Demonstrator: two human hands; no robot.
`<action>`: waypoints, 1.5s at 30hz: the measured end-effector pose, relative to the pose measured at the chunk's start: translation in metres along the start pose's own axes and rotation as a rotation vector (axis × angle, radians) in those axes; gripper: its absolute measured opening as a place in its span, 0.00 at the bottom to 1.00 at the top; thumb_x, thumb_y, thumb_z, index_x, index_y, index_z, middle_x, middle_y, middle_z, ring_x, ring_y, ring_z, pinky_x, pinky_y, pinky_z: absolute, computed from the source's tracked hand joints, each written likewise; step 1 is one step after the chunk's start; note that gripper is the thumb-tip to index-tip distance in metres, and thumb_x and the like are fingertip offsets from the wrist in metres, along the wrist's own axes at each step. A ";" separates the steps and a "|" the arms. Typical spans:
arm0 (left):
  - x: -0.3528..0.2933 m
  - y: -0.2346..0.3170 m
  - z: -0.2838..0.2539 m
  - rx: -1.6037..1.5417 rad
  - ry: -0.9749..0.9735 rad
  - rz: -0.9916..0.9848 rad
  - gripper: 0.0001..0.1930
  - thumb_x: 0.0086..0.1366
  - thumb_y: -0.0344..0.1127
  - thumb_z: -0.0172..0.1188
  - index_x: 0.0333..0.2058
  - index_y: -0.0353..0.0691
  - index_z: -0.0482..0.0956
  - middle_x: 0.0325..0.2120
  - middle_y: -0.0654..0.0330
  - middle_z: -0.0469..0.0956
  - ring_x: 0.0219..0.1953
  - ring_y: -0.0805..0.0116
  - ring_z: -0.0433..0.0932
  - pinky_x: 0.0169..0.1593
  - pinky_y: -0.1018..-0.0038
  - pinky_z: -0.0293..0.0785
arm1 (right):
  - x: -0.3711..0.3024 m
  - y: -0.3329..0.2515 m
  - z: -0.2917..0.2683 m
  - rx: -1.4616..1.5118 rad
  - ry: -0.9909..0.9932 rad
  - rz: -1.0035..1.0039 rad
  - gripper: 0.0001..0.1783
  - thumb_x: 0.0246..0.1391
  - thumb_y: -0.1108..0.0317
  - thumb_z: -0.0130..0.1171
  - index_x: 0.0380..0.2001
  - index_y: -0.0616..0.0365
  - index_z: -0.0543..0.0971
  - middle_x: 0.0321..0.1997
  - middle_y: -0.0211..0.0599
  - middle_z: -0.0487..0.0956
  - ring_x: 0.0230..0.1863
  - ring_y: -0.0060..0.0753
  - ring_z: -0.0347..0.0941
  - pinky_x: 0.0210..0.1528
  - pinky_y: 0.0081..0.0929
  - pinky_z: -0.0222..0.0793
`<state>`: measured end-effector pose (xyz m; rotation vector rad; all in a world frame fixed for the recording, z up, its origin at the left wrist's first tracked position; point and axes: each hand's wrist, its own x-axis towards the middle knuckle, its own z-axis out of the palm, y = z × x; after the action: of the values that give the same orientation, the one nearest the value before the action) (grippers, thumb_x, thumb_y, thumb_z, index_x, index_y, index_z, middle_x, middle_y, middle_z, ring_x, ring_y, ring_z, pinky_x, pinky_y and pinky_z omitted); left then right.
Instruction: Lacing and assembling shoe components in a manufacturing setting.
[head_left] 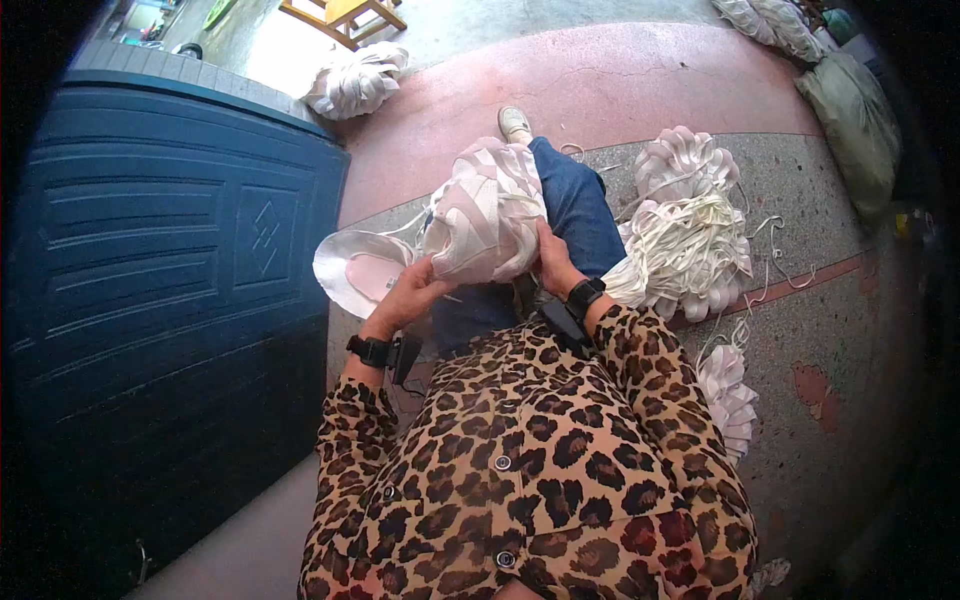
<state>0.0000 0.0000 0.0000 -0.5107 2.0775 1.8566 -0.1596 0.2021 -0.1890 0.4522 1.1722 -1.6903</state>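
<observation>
Over my lap I hold a bundle of white and pale pink shoe uppers (pixel 487 215), stacked one over another. My left hand (pixel 412 292) grips its lower left edge, thumb and fingers closed on the layers. At the right side my right hand (pixel 553 258) is pressed round the bundle, its fingertips partly hidden behind it. Just left of the bundle, near my left hand, lies a single white piece with a pink middle (pixel 362 270), apparently another upper. White laces (pixel 412 228) trail between that piece and the bundle.
A large heap of uppers with tangled laces (pixel 690 230) lies right of my leg, a smaller stack (pixel 728 400) nearer. Another bundle (pixel 358 80) sits by the blue door (pixel 170 220) at left. Sacks (pixel 850 125) and a wooden stool (pixel 345 15) stand farther off.
</observation>
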 end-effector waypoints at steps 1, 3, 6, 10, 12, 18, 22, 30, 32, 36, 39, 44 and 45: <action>-0.002 0.003 -0.001 -0.032 0.000 -0.015 0.23 0.67 0.31 0.59 0.60 0.43 0.69 0.50 0.55 0.77 0.53 0.68 0.74 0.58 0.73 0.68 | -0.002 0.001 0.002 0.097 -0.014 0.000 0.36 0.65 0.42 0.47 0.64 0.61 0.65 0.62 0.38 0.72 0.60 0.38 0.69 0.63 0.35 0.63; 0.007 -0.002 0.016 0.071 -0.025 0.026 0.22 0.66 0.32 0.59 0.59 0.43 0.69 0.50 0.56 0.77 0.52 0.67 0.74 0.55 0.71 0.70 | -0.012 -0.002 -0.010 0.206 -0.017 -0.003 0.34 0.67 0.43 0.46 0.64 0.60 0.65 0.61 0.38 0.73 0.60 0.37 0.69 0.63 0.36 0.64; 0.011 -0.002 0.044 0.630 -0.022 0.131 0.21 0.64 0.33 0.60 0.56 0.47 0.72 0.50 0.58 0.77 0.46 0.58 0.76 0.49 0.65 0.74 | -0.025 0.000 -0.001 0.277 -0.070 0.019 0.33 0.67 0.43 0.44 0.63 0.58 0.66 0.61 0.37 0.73 0.60 0.37 0.69 0.62 0.37 0.64; 0.046 -0.013 0.089 1.156 0.134 0.197 0.19 0.62 0.35 0.57 0.53 0.53 0.74 0.48 0.59 0.75 0.41 0.50 0.75 0.40 0.58 0.74 | -0.024 -0.019 -0.013 0.277 -0.117 0.008 0.32 0.68 0.43 0.42 0.63 0.55 0.67 0.61 0.37 0.73 0.59 0.39 0.69 0.61 0.39 0.64; 0.053 -0.021 0.095 1.224 0.178 0.200 0.17 0.62 0.35 0.54 0.51 0.53 0.75 0.44 0.60 0.75 0.42 0.52 0.75 0.37 0.57 0.73 | -0.024 -0.022 -0.018 0.252 -0.117 0.016 0.31 0.69 0.43 0.41 0.62 0.55 0.67 0.60 0.36 0.74 0.58 0.39 0.70 0.61 0.40 0.65; 0.047 -0.023 0.107 1.351 0.099 0.121 0.19 0.60 0.30 0.53 0.50 0.53 0.74 0.45 0.57 0.73 0.42 0.50 0.75 0.38 0.57 0.72 | -0.038 -0.016 -0.020 0.085 -0.085 0.092 0.27 0.68 0.45 0.44 0.56 0.55 0.72 0.52 0.34 0.77 0.51 0.35 0.72 0.55 0.36 0.68; 0.053 -0.043 0.107 1.321 0.075 0.143 0.19 0.61 0.31 0.53 0.51 0.53 0.74 0.46 0.54 0.72 0.44 0.50 0.73 0.39 0.56 0.72 | -0.059 -0.039 -0.016 -0.715 -0.040 -0.140 0.28 0.62 0.47 0.51 0.50 0.61 0.75 0.48 0.43 0.78 0.46 0.44 0.75 0.50 0.38 0.69; 0.041 -0.032 0.096 1.091 0.260 0.287 0.17 0.60 0.34 0.59 0.49 0.41 0.72 0.44 0.50 0.72 0.40 0.48 0.74 0.38 0.58 0.75 | -0.084 -0.063 0.043 -1.622 0.192 -0.711 0.20 0.55 0.55 0.57 0.39 0.63 0.72 0.41 0.56 0.76 0.41 0.61 0.78 0.41 0.49 0.75; 0.034 -0.029 0.080 0.911 0.420 0.260 0.16 0.60 0.36 0.61 0.45 0.37 0.72 0.39 0.48 0.73 0.37 0.46 0.75 0.38 0.57 0.76 | -0.075 -0.050 0.041 -1.558 0.186 -0.705 0.16 0.56 0.60 0.55 0.38 0.63 0.71 0.41 0.59 0.75 0.41 0.62 0.77 0.41 0.51 0.75; 0.054 -0.045 0.061 0.796 0.609 0.120 0.12 0.62 0.38 0.61 0.37 0.35 0.71 0.27 0.47 0.76 0.31 0.43 0.77 0.36 0.54 0.76 | -0.073 -0.027 0.025 -1.436 0.184 -0.740 0.12 0.57 0.66 0.50 0.38 0.64 0.68 0.41 0.62 0.73 0.41 0.67 0.75 0.42 0.55 0.72; 0.070 -0.050 0.060 0.860 0.592 0.162 0.10 0.63 0.37 0.58 0.31 0.36 0.72 0.23 0.47 0.77 0.28 0.43 0.79 0.33 0.55 0.76 | -0.066 -0.022 0.017 -1.397 0.184 -0.762 0.12 0.57 0.69 0.50 0.39 0.66 0.66 0.41 0.65 0.72 0.40 0.71 0.73 0.44 0.57 0.70; 0.076 -0.053 0.068 0.946 0.548 0.223 0.09 0.64 0.37 0.57 0.31 0.37 0.71 0.24 0.48 0.77 0.29 0.46 0.80 0.32 0.57 0.77 | -0.060 -0.025 0.010 -1.411 0.160 -0.778 0.12 0.56 0.70 0.50 0.40 0.67 0.65 0.42 0.66 0.71 0.41 0.71 0.72 0.44 0.56 0.70; 0.076 -0.053 0.067 0.954 0.544 0.236 0.09 0.64 0.37 0.57 0.31 0.37 0.71 0.24 0.48 0.77 0.29 0.47 0.80 0.32 0.57 0.77 | -0.060 -0.024 0.013 -1.391 0.170 -0.738 0.12 0.56 0.70 0.50 0.40 0.66 0.65 0.41 0.65 0.72 0.42 0.70 0.72 0.45 0.55 0.69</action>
<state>-0.0435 0.0573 -0.0890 -0.5419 3.1319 0.6220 -0.1513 0.2224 -0.1263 -0.7992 2.4516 -0.9457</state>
